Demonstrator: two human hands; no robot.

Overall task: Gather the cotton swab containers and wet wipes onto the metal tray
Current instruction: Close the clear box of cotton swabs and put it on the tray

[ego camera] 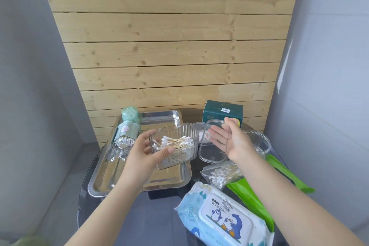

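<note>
Baby wipes pack [223, 217] waits at the near edge, off the metal tray [159, 181]. Left hand [143, 152] grips the clear swab box [174, 146] above the tray, thumb on its front wall; right hand [229, 140] holds its lid [214, 142], fingers spread flat. Best to cap squarely, then lower gently

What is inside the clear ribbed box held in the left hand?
Loose cotton swabs with wooden sticks, piled in the clear ribbed box above the metal tray. The left hand covers its near corner.
</note>
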